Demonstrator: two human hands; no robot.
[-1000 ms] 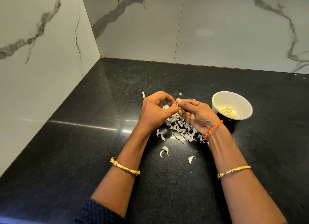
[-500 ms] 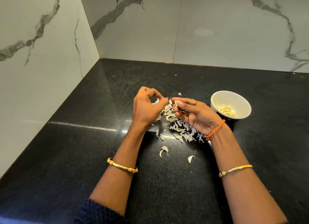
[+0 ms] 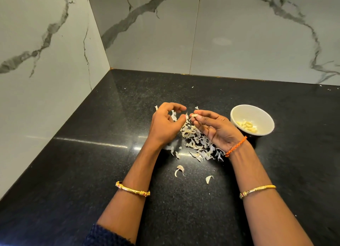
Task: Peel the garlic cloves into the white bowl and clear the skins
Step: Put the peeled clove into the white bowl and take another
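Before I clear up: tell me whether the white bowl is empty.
No: the white bowl holds several peeled garlic cloves lying on its bottom.

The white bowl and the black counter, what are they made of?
White bowl: probably glazed ceramic, smooth and slightly glossy, though plastic is possible. Black counter: looks like polished granite, speckled with tiny pale flecks and mirroring the light.

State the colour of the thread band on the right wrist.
Orange thread band, clearest in the head view.

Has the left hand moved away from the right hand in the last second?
Yes. The left hand has drawn left, off the right hand, farther from the white bowl.
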